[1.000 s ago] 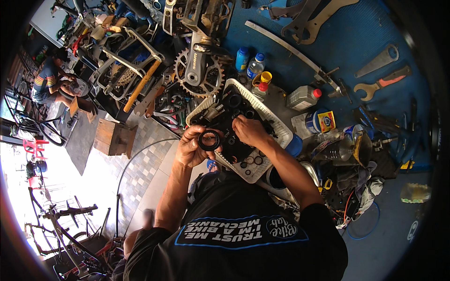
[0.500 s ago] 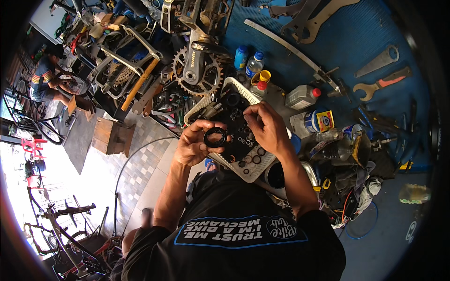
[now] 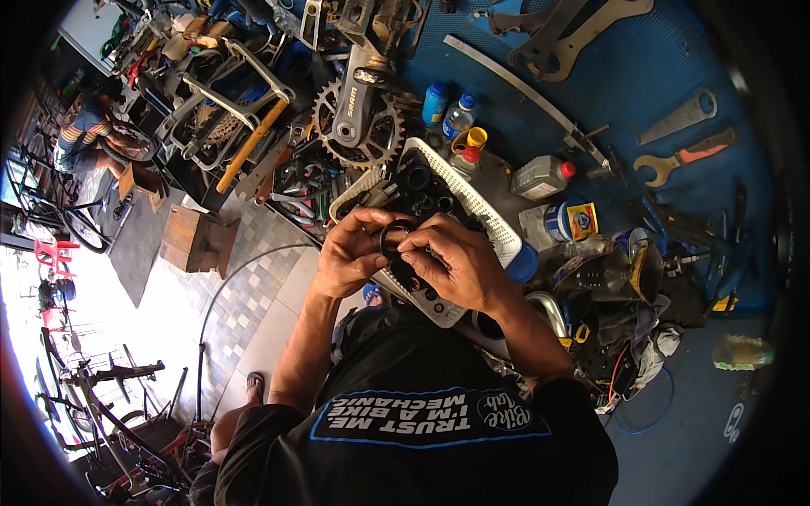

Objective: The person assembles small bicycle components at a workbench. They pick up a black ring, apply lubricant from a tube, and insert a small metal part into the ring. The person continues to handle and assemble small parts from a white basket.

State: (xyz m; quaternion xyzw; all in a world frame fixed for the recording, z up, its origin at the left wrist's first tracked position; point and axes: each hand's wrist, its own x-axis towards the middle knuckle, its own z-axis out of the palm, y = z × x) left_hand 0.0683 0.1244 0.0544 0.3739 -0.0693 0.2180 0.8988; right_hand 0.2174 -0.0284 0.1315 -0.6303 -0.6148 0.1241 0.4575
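Note:
My left hand is closed, thumb and fingers pinching a black ring by its left side. From the right, my right hand brings its bent fingertips against the ring's other side; whether a smaller piece sits between them is hidden. Both hands are held above a cream plastic basket, which holds black rings, small washers and other little parts. My right hand and wrist cover part of those contents.
Beyond the basket stand a crank with chainring, a blue bottle, a clear bottle and a grey jug. Wrenches hang on the blue board at right. A wooden box stands at left; another person sits farther off.
My right hand has come down and left from above the basket to meet the ring. The ring, still in my left hand, has turned more edge-on.

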